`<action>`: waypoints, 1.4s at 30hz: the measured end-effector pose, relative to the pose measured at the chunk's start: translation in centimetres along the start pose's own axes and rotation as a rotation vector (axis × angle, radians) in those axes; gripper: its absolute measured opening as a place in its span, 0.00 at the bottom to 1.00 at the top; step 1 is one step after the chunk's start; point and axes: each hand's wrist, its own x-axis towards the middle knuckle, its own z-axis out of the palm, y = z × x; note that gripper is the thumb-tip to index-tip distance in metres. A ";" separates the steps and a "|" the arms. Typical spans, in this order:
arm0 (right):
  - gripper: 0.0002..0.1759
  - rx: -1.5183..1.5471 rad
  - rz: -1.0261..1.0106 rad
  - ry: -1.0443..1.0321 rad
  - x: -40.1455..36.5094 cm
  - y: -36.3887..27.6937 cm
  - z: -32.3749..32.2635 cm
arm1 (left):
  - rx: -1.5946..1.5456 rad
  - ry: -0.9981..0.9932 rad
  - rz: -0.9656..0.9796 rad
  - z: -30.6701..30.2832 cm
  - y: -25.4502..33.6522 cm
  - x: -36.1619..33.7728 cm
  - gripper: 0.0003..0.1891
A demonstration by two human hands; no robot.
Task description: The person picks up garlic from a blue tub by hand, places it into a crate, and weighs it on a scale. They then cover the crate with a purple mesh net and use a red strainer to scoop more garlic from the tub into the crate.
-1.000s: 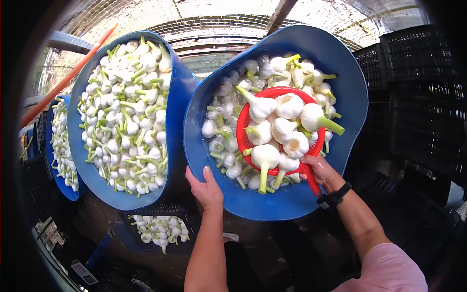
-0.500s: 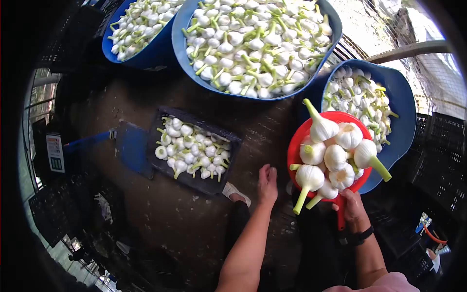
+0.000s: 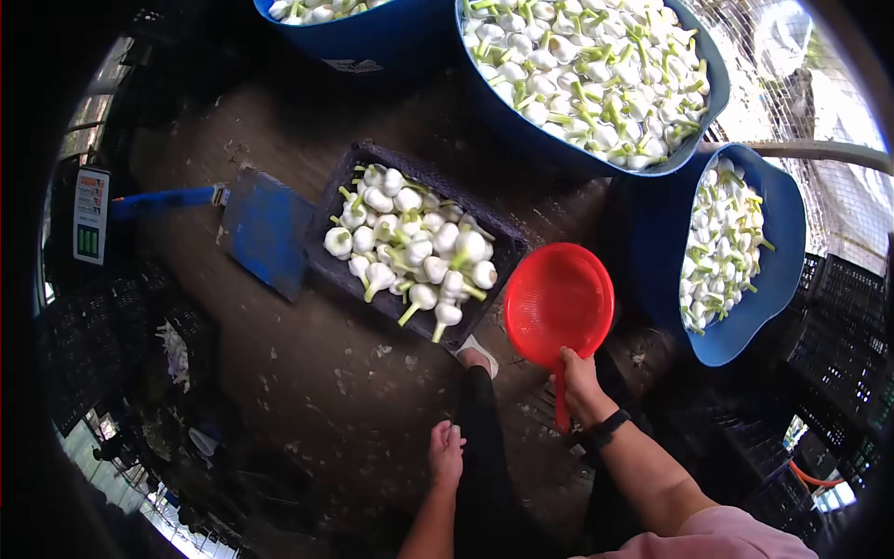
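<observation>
A red plastic strainer with a long handle holds no bulbs. My right hand grips it where the bowl meets the handle, with a dark band on the wrist. Just left of it, garlic bulbs with short green stems fill a dark crate on the floor; the strainer's rim overlaps the crate's right corner in this view. Lower down, in front of my left leg, my left hand hangs with its fingers curled in and nothing showing in them.
A large blue tub of garlic in water stands at the top, another blue tub left of it. A third blue tub with garlic is at the right. A scale with a blue platform and a display sits left of the crate.
The garlic bulbs in the strainer are now in the crate. My right hand has moved left with the emptied strainer; my left hand has dropped lower. The view has shifted.
</observation>
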 end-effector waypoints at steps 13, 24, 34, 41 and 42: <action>0.13 0.371 -0.214 0.122 -1.1 -15.9 -24.5 | 0.005 -0.352 0.264 20.2 15.6 -0.2 0.16; 0.42 -0.679 -0.176 0.568 21.6 -17.9 -37.1 | 0.363 0.082 0.908 49.8 26.7 -1.4 0.28; 0.15 0.200 -0.005 -0.019 33.8 -16.0 -32.4 | 0.519 0.239 0.995 50.0 26.0 -2.0 0.26; 0.11 0.564 0.311 -0.297 32.4 -14.1 -33.9 | 0.470 0.209 1.000 49.8 26.0 -2.2 0.27; 0.11 0.606 0.337 -0.329 31.5 -14.1 -34.6 | 0.462 0.208 0.988 49.9 26.0 -2.2 0.26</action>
